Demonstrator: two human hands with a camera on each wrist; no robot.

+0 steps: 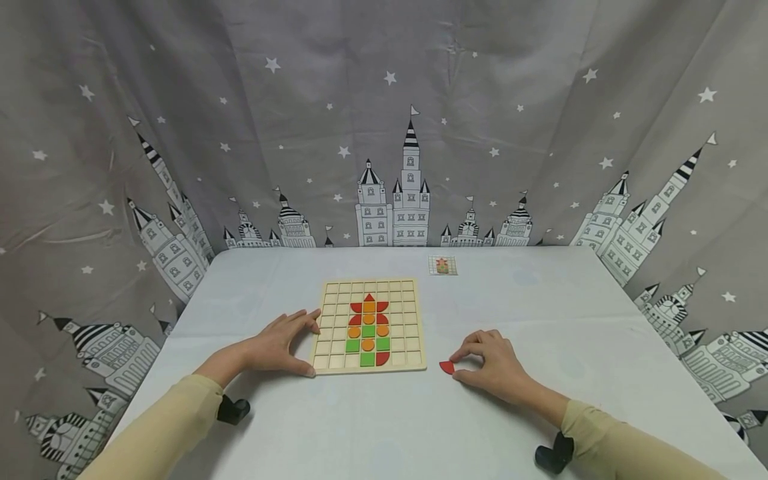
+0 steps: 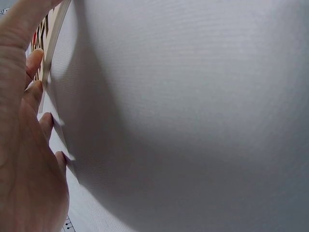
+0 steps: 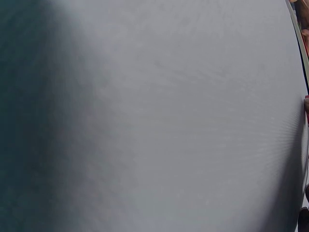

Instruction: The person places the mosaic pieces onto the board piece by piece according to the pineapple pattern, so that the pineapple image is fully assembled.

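Note:
A square wooden grid board (image 1: 405, 333) lies on the table, with red, orange and green pieces set in its middle columns. My left hand (image 1: 277, 343) spreads along the board's left side, its thumb at the near left corner and its fingertips on the edge farther up. In the left wrist view the same hand (image 2: 29, 145) shows at the left. To the right of the board, my right hand (image 1: 493, 368) pinches a red quarter-circle piece (image 1: 447, 367) between thumb and fingers, close to the tabletop. Only a sliver of red and a fingertip show at the right wrist view's edge.
A small card (image 1: 443, 265) with a picture of a similar coloured pattern lies behind the board to the right. White cloth covers the table (image 1: 540, 293). A grey curtain (image 1: 480, 80) with castles and stars hangs behind and at both sides.

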